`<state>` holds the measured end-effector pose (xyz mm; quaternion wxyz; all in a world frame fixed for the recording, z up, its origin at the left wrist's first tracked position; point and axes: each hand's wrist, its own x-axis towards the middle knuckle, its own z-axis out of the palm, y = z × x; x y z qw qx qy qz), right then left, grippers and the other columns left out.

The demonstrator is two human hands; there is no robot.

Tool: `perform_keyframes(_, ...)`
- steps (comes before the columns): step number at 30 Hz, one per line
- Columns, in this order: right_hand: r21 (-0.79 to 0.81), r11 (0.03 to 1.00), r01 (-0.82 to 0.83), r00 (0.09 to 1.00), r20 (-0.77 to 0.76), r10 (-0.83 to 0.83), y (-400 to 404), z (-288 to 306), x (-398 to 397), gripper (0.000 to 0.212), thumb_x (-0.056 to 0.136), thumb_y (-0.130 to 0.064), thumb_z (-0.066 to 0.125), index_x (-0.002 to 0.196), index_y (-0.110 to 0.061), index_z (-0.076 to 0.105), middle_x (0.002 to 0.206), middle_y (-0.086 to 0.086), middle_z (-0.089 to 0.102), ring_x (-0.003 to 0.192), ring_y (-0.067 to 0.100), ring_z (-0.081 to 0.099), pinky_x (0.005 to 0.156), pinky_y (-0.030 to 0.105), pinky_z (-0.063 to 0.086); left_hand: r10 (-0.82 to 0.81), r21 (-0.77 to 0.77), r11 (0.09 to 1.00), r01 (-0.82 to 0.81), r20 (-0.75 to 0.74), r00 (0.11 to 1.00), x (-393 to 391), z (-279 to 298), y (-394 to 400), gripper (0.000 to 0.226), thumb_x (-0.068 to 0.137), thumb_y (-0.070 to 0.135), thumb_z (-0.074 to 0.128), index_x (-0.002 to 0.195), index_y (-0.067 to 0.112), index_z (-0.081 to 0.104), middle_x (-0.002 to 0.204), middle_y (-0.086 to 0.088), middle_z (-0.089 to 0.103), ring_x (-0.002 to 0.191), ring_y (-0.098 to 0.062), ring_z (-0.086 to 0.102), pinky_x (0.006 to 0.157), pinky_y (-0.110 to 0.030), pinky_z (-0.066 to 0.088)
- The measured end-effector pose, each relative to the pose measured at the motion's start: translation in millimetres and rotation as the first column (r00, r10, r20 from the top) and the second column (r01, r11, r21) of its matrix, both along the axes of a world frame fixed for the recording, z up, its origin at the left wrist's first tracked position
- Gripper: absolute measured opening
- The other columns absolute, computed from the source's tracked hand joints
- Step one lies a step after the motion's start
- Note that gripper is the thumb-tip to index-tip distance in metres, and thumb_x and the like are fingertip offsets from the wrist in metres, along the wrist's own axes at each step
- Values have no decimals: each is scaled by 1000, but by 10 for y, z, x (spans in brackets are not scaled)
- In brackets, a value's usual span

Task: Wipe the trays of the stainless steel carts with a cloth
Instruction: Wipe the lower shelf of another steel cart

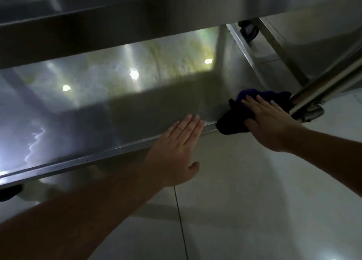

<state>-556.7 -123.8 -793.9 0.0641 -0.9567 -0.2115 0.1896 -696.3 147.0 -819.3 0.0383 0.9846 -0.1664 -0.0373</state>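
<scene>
Your right hand [272, 120], fingers flat, presses purple cloth [235, 122] into lower tray [121, 148] near right corner. Left hand [176, 152] flat, fingers extended, empty, braces rim. Streaks remain on far tray surface; wiping unfinished.

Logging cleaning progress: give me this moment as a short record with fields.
cloth: dark purple cloth, at the tray's right front corner
right hand: right hand flat, pressing the cloth
left hand: left hand flat on the tray's front rim
tray: lower tray, shiny with streaks
floor: pale tiles
</scene>
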Motion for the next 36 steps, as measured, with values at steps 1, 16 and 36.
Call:
perform_keyframes(1,5,1000,26,1000,-17,-26,47,-17,41,82,89,-57,11,165,-28,6,172,-11,0,158,10,-6,127,37,-3,0,-9,1000,0,17,1000,-6,-8,4,104,88,55,55,169,9,8,178,-7,4,164,-22,0,131,-43,13)
perform_keyframes(16,130,991,27,999,38,-32,553,-67,749,66,106,-40,36,165,-19,15,173,1,7,159,23,1,126,45,1,-10,-9,1000,10,-7,1000,2,-37,47,109,85,58,57,170,10,8,178,-7,6,164,-20,2,131,-43,16)
perform_keyframes(36,221,935,-278,960,107,260,2260,-78,467,70,98,-45,36,163,-23,24,171,-4,19,159,20,7,126,45,3,7,-11,1000,-6,53,999,-4,-19,26,108,74,58,65,161,2,32,167,-19,37,156,-30,26,129,-37,10)
